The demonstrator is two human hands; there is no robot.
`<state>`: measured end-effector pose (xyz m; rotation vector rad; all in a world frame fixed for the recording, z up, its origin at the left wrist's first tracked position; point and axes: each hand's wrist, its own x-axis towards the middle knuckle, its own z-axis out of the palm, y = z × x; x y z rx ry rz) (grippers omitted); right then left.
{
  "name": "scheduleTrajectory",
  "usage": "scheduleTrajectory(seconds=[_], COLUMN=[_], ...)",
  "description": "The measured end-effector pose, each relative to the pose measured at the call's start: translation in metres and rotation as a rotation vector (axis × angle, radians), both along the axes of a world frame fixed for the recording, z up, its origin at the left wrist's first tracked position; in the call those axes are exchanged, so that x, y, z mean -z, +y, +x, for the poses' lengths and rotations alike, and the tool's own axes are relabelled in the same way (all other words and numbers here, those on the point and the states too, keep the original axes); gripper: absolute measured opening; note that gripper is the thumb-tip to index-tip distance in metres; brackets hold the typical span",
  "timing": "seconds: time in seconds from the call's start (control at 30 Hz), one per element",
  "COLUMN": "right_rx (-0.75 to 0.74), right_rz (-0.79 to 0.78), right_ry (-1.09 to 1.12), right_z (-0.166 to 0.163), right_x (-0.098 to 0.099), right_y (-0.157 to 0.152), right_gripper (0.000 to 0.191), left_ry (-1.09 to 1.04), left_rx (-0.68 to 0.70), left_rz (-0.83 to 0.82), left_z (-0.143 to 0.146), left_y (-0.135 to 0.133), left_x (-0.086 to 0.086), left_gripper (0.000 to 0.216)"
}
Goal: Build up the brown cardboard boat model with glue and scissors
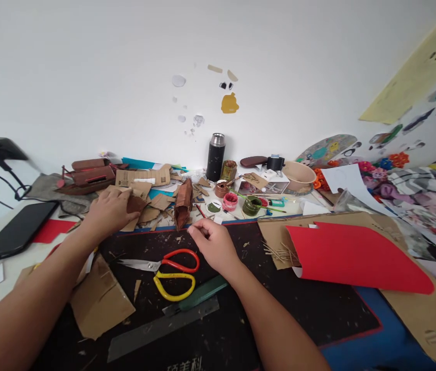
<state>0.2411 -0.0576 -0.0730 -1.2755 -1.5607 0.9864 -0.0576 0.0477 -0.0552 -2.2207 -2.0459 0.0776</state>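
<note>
My left hand (110,210) lies flat, fingers stretched, on a heap of brown cardboard scraps (143,203) at the back of the black cutting mat (202,319). My right hand (214,245) hovers over the mat with thumb and forefinger pinched together; whatever is between them is too small to make out. Just in front of it stands a brown painted cardboard model (183,203). Scissors with a red and a yellow handle (167,270) lie on the mat between my forearms, beside a green-handled tool (198,296) and a metal ruler (164,327).
A red sheet (357,255) rests on cardboard at the right. Paint pots (251,205), a black flask (215,156) and a bowl (299,175) stand at the back. A dark tablet (17,229) lies at the left, with a cardboard piece (100,299) near my left forearm.
</note>
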Motion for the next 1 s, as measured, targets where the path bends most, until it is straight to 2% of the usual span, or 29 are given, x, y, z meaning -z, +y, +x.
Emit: scheduleTrajectory(seconds=[0.37, 0.47, 0.67, 1.0], right_rx=[-0.013, -0.021, -0.041, -0.057], right_rz=[0.04, 0.042, 0.058, 0.071], right_ry=[-0.13, -0.145, -0.179, -0.256], right_z=[-0.001, 0.0, 0.001, 0.0], right_x=[-0.004, -0.004, -0.006, -0.009], right_y=[-0.003, -0.003, -0.004, -0.006], right_gripper=[0.022, 0.023, 0.023, 0.02], left_ry=[-0.037, -0.047, -0.067, -0.091], left_rx=[0.031, 0.001, -0.051, 0.034], left_rz=[0.073, 0.091, 0.14, 0.115], left_z=[-0.017, -0.023, -0.034, -0.027], left_y=[0.009, 0.01, 0.013, 0.011], left_x=[0.002, -0.001, -0.01, 0.01], left_gripper=[0.08, 0.075, 0.085, 0.078])
